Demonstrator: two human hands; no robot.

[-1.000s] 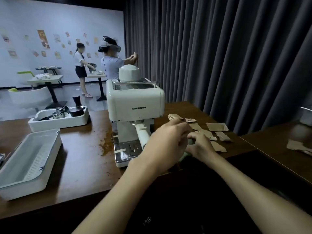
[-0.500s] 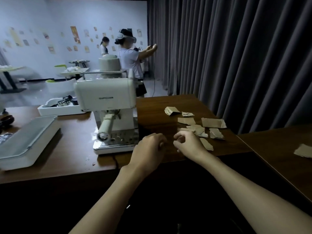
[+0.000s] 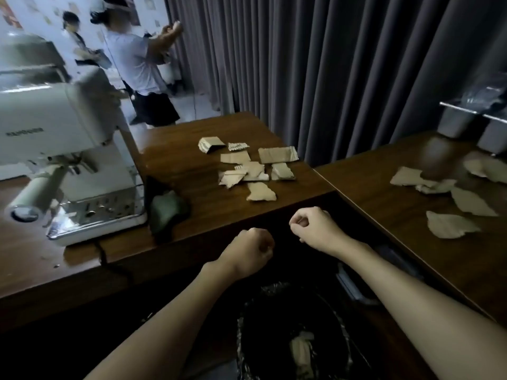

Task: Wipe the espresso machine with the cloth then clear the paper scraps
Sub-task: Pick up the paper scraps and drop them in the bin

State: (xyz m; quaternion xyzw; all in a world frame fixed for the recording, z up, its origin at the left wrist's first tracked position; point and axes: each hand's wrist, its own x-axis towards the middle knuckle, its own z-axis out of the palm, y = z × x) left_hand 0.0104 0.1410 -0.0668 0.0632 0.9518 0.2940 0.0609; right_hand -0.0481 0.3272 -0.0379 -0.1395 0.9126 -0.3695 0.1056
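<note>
Brown paper scraps [image 3: 247, 168] — torn, ragged-edged, overlapping

place: studio-like room | cues: grey curtain [image 3: 329, 64], postered wall [image 3: 41, 23], wooden tables [image 3: 170, 160]

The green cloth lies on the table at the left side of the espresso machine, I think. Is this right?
Not quite: in the head view the cloth lies on the table at the right side of the espresso machine, not the left.
</note>
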